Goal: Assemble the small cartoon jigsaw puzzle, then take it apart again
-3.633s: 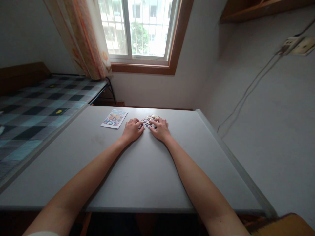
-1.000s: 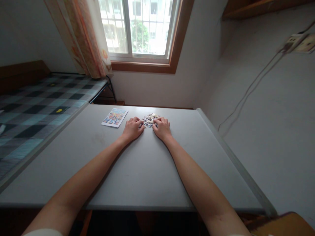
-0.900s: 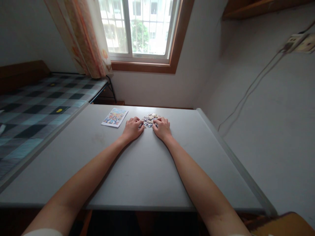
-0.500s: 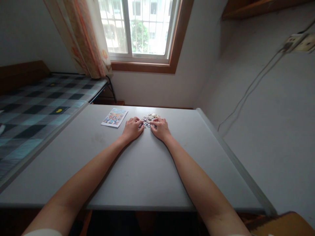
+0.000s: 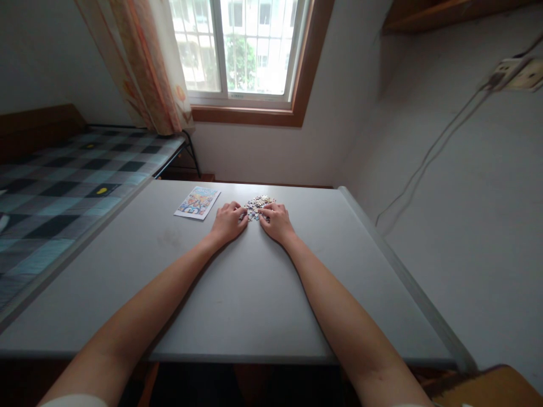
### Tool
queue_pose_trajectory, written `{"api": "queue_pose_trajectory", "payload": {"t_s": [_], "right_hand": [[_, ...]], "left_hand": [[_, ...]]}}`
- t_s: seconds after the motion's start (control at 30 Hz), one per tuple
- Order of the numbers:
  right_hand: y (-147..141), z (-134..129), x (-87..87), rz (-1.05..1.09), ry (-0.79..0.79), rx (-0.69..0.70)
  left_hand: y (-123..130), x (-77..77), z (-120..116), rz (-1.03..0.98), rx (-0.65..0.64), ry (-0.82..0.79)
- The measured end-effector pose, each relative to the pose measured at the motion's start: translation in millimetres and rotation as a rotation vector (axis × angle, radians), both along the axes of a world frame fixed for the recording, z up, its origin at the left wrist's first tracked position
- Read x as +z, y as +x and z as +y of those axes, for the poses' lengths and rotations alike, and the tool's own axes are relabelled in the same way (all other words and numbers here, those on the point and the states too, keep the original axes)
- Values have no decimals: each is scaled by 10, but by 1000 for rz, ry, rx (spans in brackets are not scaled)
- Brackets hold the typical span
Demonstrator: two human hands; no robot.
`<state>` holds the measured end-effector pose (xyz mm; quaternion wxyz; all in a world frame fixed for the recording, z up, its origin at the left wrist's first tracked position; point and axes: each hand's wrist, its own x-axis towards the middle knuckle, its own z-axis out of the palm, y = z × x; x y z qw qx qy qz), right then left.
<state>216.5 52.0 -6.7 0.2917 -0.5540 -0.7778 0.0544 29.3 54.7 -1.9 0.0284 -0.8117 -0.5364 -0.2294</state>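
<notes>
A small heap of jigsaw puzzle pieces (image 5: 260, 201) lies near the far side of the grey table (image 5: 237, 305). At the heap's left edge rests my left hand (image 5: 229, 220), its fingers bent and slightly apart, with the fingertips by the pieces. My right hand (image 5: 276, 221) is on the heap's right side, fingers loosely spread and touching pieces. No piece shows gripped in either hand, though the hands cover part of the heap. Left of my left hand lies a colourful picture sheet (image 5: 197, 203), flat on the table.
A bed with a checked cover (image 5: 97, 169) stands along the table's left side. Behind the table are a window (image 5: 237, 51) and a curtain (image 5: 148, 68). On the right wall a cable (image 5: 432, 148) hangs from a socket (image 5: 520, 74). A wooden chair back (image 5: 487, 390) shows at the lower right.
</notes>
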Motion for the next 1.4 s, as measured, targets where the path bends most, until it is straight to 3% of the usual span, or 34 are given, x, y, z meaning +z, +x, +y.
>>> {"api": "queue_pose_trajectory", "payload": {"t_s": [0.57,1.4], "right_hand": [[-4,-13,4,11,19,-37],[-1,10,-24,66,20,22]], "left_hand": [[-6,-4,-5,16,2,3],[3,14,-12,8,3,-6]]}}
